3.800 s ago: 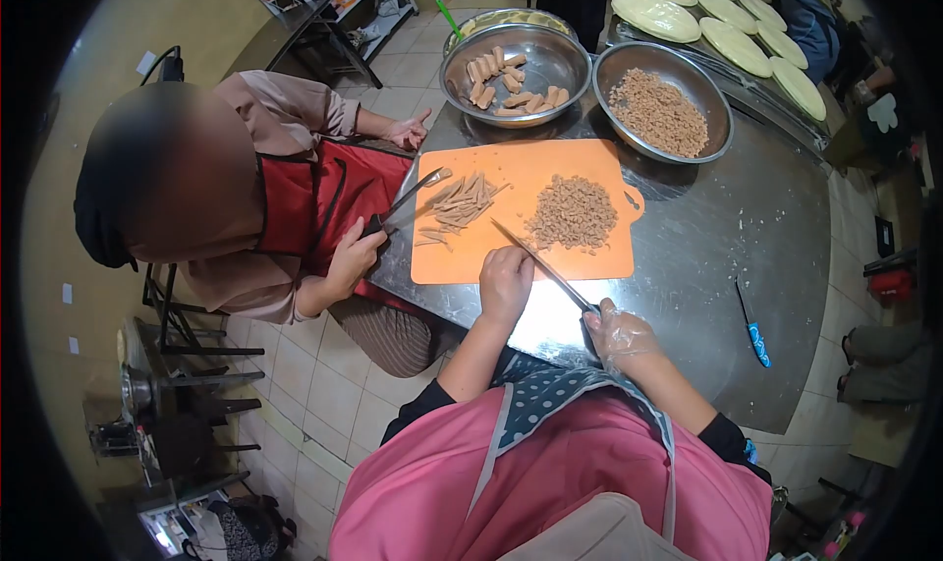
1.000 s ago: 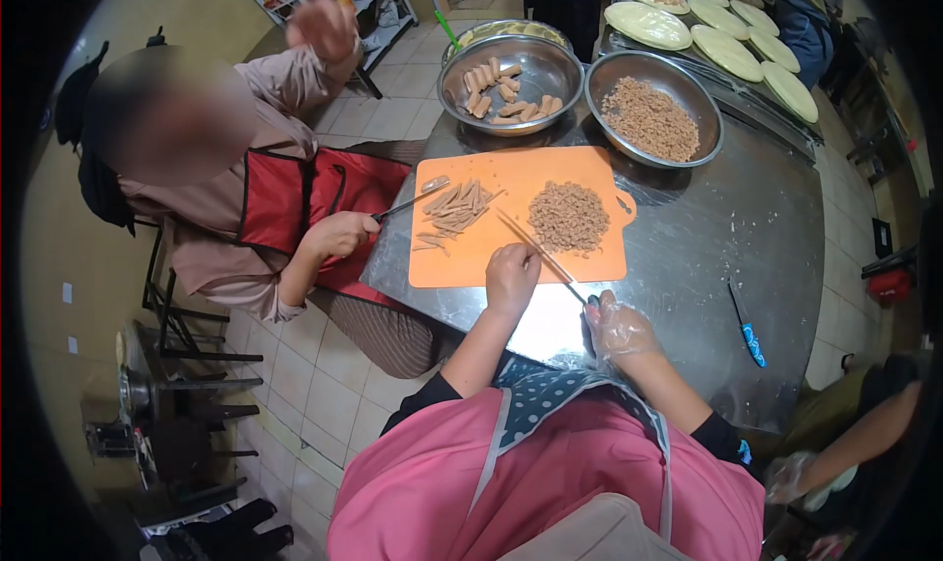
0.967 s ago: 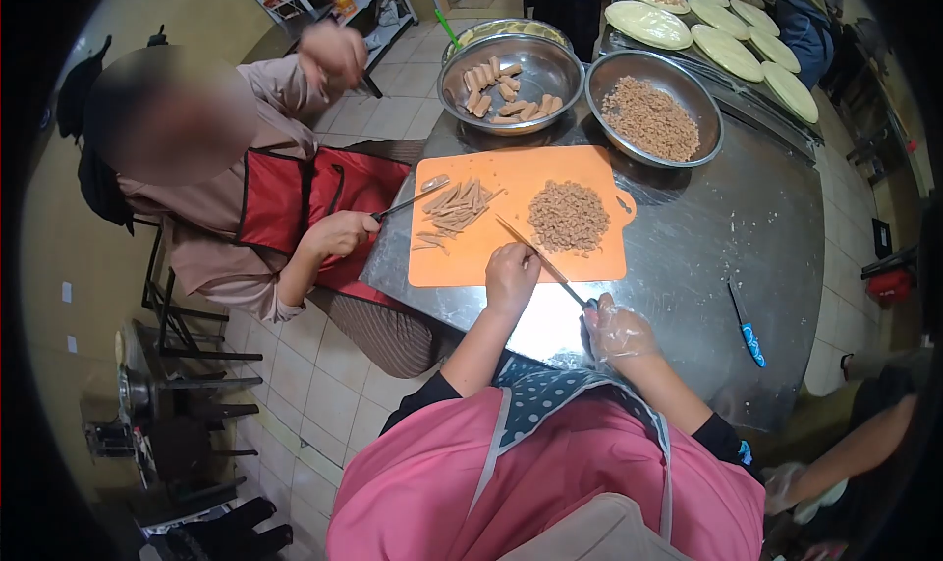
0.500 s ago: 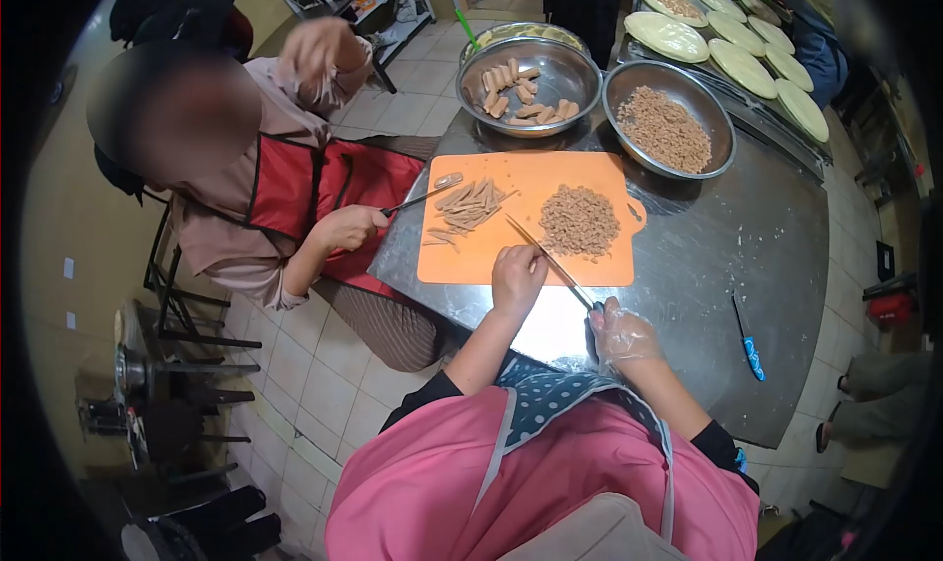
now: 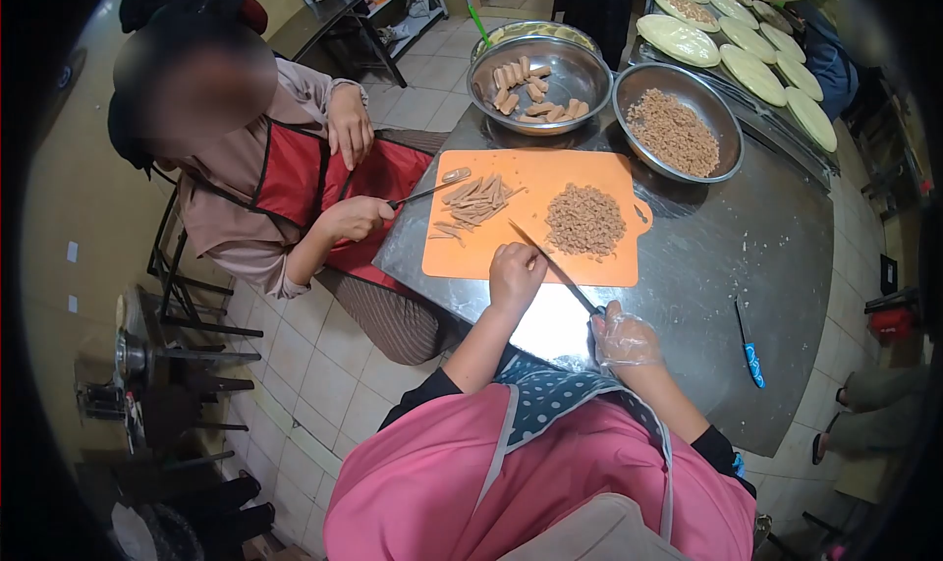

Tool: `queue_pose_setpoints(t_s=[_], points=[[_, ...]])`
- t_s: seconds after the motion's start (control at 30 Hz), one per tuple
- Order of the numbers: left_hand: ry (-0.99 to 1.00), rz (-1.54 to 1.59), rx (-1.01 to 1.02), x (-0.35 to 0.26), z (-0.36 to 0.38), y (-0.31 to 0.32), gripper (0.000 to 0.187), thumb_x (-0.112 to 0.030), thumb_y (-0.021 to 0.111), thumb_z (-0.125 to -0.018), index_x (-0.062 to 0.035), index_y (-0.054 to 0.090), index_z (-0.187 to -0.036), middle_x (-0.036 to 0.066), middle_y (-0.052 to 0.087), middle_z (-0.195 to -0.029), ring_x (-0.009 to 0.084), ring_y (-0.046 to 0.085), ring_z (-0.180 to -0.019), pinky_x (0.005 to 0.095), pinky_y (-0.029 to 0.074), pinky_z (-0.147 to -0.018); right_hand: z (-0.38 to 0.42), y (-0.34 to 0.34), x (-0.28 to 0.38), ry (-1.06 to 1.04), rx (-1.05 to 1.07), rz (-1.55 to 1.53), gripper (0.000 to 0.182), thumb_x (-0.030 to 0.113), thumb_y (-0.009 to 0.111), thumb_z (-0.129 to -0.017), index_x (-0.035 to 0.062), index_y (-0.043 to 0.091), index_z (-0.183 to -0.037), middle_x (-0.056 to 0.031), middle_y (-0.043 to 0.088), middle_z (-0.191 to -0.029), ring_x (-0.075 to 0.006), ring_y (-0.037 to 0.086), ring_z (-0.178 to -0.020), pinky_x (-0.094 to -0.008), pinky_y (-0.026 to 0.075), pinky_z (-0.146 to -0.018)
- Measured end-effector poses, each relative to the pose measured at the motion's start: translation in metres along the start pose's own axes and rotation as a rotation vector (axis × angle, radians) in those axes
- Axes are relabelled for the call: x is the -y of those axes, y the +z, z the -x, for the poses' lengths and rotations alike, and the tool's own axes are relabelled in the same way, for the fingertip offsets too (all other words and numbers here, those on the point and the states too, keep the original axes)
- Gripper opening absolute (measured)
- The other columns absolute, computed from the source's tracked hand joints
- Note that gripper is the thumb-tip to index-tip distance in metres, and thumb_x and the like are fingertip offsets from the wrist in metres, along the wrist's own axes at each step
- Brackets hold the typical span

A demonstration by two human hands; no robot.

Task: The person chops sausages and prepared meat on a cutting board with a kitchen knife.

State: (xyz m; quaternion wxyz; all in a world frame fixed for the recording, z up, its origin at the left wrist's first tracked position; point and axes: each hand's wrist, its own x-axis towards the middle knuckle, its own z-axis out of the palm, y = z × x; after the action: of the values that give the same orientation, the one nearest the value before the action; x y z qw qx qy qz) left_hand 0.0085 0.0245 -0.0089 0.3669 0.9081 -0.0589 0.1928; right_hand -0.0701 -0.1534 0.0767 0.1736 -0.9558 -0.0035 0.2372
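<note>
Steel bowls, two, side by side at the far edge of the metal table [image 5: 702, 266]: left bowl [image 5: 586, 75], ten or more sausage chunks [image 5: 511, 76]; right bowl [image 5: 724, 119], finely chopped bits [image 5: 673, 134]. Basin [image 5: 540, 24], one, behind the left bowl, partly hidden, with a green handle [image 5: 478, 24]. Plates [image 5: 678, 40], pale yellow, nine or more, beyond; at least one bears chopped food. Cutting board [image 5: 535, 266], orange, one: chopped heap [image 5: 585, 220], one, right; strips [image 5: 476, 199], one group, left; short piece [image 5: 456, 175], one, beside them. Knives, three: long knife [image 5: 562, 270], slanting across the board's near edge, its handle clasped in the plastic-gloved right hand [image 5: 627, 337]; co-worker's knife [image 5: 428, 190], in a co-worker's hand [image 5: 356, 217]; blue-handled knife [image 5: 752, 364], lying on the table. Left hand [image 5: 517, 276], bare, fingers curled beside the long blade; whether they pinch it, cannot tell.
</note>
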Motion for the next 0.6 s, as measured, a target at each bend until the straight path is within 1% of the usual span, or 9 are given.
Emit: queue_pose_setpoints(t_s=[0.13, 0.2, 0.27, 0.4, 0.5, 0.6], points=[[-0.023, -0.004, 0.013, 0.000, 0.001, 0.001, 0.009, -0.011, 0.062, -0.071, -0.0019, 0.063, -0.069, 0.011, 0.059, -0.068, 0.0277, 0.055, -0.070, 0.0373, 0.044, -0.068, -0.013, 0.011, -0.004, 0.002, -0.041, -0.029, 0.033, 0.031, 0.039, -0.089, 0.0000, 0.046, -0.097, -0.0251, 0.060, -0.076, -0.0405, 0.060, -0.073, -0.0484, 0.046, -0.068], [-0.031, 0.004, 0.010, -0.001, 0.001, -0.001, 0.010, -0.011, 0.061, -0.071, -0.0016, 0.063, -0.069, 0.011, 0.059, -0.068, 0.0279, 0.055, -0.070, 0.0374, 0.044, -0.068, -0.018, 0.008, -0.007, -0.033, -0.030, -0.094, 0.032, 0.032, 0.040, -0.088, 0.0008, 0.046, -0.096, -0.0243, 0.060, -0.076, -0.0396, 0.061, -0.073, -0.0481, 0.047, -0.067], [-0.067, 0.000, 0.031, -0.001, 0.001, -0.003, 0.011, -0.011, 0.061, -0.071, -0.0012, 0.063, -0.068, 0.011, 0.059, -0.067, 0.0278, 0.055, -0.070, 0.0373, 0.044, -0.069, -0.008, 0.003, -0.003, -0.030, -0.033, -0.064, 0.032, 0.032, 0.041, -0.088, 0.0007, 0.046, -0.096, -0.0247, 0.060, -0.076, -0.0398, 0.060, -0.073, -0.0481, 0.046, -0.067], [-0.041, -0.025, 0.048, 0.001, 0.002, -0.004, 0.011, -0.012, 0.061, -0.071, -0.0011, 0.063, -0.068, 0.011, 0.059, -0.068, 0.0276, 0.055, -0.071, 0.0372, 0.044, -0.069, -0.004, 0.009, -0.004, -0.025, -0.028, -0.022, 0.032, 0.031, 0.041, -0.088, 0.0005, 0.047, -0.096, -0.0252, 0.060, -0.076, -0.0403, 0.060, -0.073, -0.0485, 0.046, -0.066], [-0.036, -0.007, 0.052, 0.002, 0.002, -0.004, 0.011, -0.012, 0.061, -0.071, -0.0010, 0.062, -0.069, 0.011, 0.060, -0.069, 0.0279, 0.055, -0.071, 0.0375, 0.044, -0.069, -0.012, 0.009, -0.004, -0.053, -0.049, -0.078, 0.032, 0.031, 0.041, -0.088, 0.0005, 0.047, -0.095, -0.0245, 0.060, -0.075, -0.0402, 0.060, -0.072, -0.0484, 0.046, -0.066], [-0.064, 0.016, 0.052, 0.002, 0.001, -0.007, 0.012, -0.013, 0.061, -0.071, -0.0009, 0.062, -0.069, 0.012, 0.060, -0.070, 0.0282, 0.055, -0.071, 0.0378, 0.044, -0.070, -0.010, 0.003, 0.000, -0.051, -0.048, -0.059, 0.032, 0.031, 0.041, -0.088, 0.0004, 0.047, -0.095, -0.0245, 0.061, -0.076, -0.0400, 0.060, -0.073, -0.0480, 0.046, -0.067]])
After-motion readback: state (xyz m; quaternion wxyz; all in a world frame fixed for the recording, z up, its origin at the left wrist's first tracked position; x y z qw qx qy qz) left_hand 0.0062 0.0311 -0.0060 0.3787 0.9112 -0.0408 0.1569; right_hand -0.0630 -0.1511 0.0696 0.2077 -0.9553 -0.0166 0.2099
